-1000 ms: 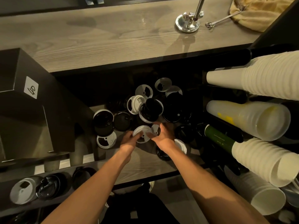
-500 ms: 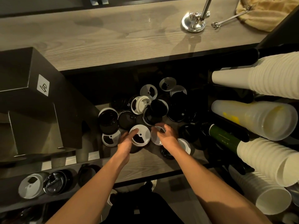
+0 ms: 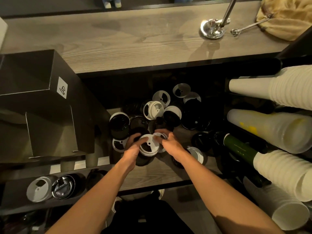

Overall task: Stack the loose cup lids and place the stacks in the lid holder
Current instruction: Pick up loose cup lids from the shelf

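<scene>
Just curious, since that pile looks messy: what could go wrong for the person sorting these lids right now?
1. The loose lids lie mixed, black and white, some flipped, so the white lid that the left hand grips may not nest with the second white lid that the right hand seems to pinch.
2. Both hands work near the front edge of the shelf; a nudge could send lids to the floor.

White lid (image 3: pixel 150 141) and black lid (image 3: pixel 195 119) contrast with wood-grained counter (image 3: pixel 135 39).
</scene>
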